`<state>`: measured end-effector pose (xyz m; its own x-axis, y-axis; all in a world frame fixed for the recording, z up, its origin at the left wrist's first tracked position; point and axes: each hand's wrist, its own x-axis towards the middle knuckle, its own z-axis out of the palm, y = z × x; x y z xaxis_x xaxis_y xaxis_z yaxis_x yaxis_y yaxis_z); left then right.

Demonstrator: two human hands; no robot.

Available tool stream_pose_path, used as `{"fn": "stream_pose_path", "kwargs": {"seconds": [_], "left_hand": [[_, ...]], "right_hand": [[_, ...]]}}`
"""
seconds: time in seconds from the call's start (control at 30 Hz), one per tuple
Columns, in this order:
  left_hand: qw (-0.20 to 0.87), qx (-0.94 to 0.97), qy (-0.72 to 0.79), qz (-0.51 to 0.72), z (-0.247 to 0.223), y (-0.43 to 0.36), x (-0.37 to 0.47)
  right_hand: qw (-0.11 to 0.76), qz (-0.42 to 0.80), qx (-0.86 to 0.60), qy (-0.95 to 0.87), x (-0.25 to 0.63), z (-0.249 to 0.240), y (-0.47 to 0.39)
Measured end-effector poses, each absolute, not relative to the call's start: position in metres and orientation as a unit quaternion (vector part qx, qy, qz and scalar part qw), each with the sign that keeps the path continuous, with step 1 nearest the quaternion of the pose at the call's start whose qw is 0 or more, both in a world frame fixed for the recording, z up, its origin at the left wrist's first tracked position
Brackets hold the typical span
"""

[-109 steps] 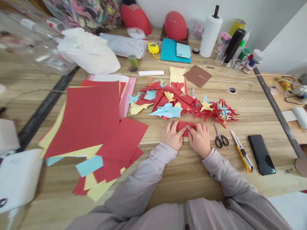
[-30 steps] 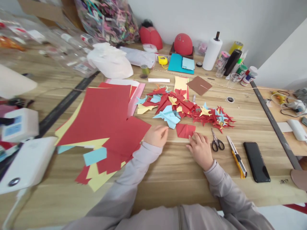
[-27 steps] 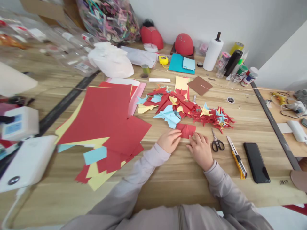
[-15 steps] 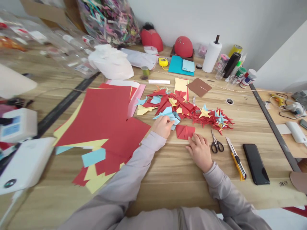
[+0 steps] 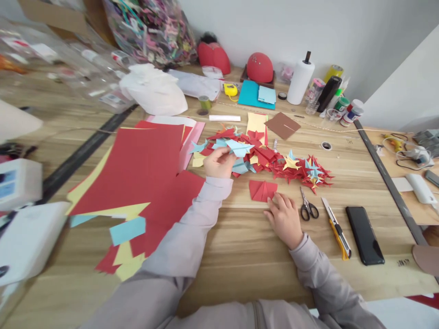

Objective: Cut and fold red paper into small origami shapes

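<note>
My left hand (image 5: 219, 163) pinches a folded light-blue paper piece (image 5: 239, 148) over the pile of folded red, blue and yellow paper pieces (image 5: 267, 156). Its fingertips are closed on the near end of the blue piece. A creased red paper square (image 5: 262, 190) lies flat on the table in front of the pile. My right hand (image 5: 284, 217) rests on the table at that square's lower right corner, fingers stretched out and touching its edge. Farther right in the pile are pointed, star-like folded pieces (image 5: 313, 171).
Large red sheets (image 5: 147, 169) and paper scraps cover the left side. Scissors (image 5: 308, 208), a yellow utility knife (image 5: 338, 230) and a black phone (image 5: 365, 235) lie to the right. Along the wall stand a white bottle (image 5: 301, 82), a red dome (image 5: 259, 67) and a tape measure (image 5: 230, 90).
My left hand has lifted the blue folded piece and carried it up and left over the pile. The right hand stays at the red square. The view has shifted slightly.
</note>
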<state>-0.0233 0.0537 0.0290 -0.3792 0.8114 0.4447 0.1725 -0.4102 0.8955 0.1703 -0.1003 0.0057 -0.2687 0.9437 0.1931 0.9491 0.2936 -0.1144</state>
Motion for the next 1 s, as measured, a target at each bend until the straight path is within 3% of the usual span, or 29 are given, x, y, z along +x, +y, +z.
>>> {"fn": "stream_pose_path", "kwargs": {"seconds": [0.07, 0.27, 0.5, 0.57, 0.67, 0.87, 1.0], "left_hand": [[0.244, 0.531, 0.508, 0.633, 0.014, 0.062, -0.024], [0.041, 0.660, 0.578, 0.478, -0.007, 0.065, -0.051], [-0.063, 0.638, 0.575, 0.508, 0.023, 0.030, -0.064], [-0.048, 0.700, 0.505, 0.503, 0.027, 0.007, -0.047], [0.034, 0.841, 0.377, 0.386, 0.019, -0.024, -0.017], [0.014, 0.907, 0.367, 0.207, -0.010, -0.054, 0.004], [0.014, 0.907, 0.392, 0.154, -0.010, -0.062, 0.004]], "right_hand": [[0.113, -0.011, -0.594, -0.797, 0.170, 0.006, -0.100], [0.110, -0.009, -0.596, -0.795, 0.171, 0.006, -0.100], [0.105, -0.008, -0.597, -0.795, 0.170, 0.007, -0.101], [0.103, -0.007, -0.596, -0.797, 0.170, 0.008, -0.100], [0.101, -0.007, -0.594, -0.798, 0.171, 0.009, -0.100], [0.091, 0.000, -0.594, -0.799, 0.170, 0.010, -0.100], [0.096, -0.004, -0.589, -0.802, 0.168, 0.010, -0.099]]}}
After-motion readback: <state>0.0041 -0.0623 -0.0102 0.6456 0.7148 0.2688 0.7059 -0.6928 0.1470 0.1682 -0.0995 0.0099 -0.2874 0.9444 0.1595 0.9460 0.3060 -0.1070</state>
